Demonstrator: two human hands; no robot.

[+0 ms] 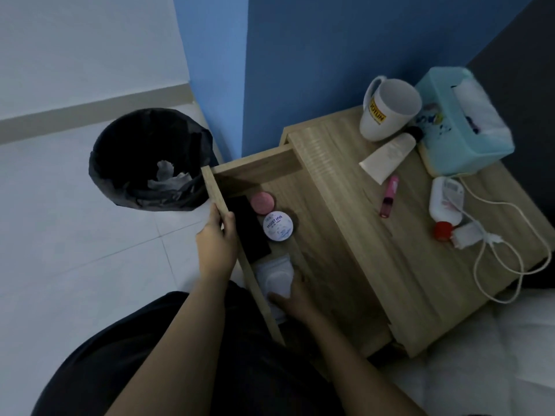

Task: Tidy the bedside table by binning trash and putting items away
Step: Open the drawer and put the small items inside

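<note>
Wooden drawer front (237, 256) in left grip (217, 235) (thumb inside)

I see both my forearms bare, no sleeves, watch or rings on my left hand (216, 239) or right hand (295, 298), and dark clothing (144, 349) over my lap.

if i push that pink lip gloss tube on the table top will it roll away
Probably yes: the pink tube is slim, round and lying flat on the smooth table top, so a sideways nudge likely rolls it. It looks small, so probably light. Nothing touches it.
</note>
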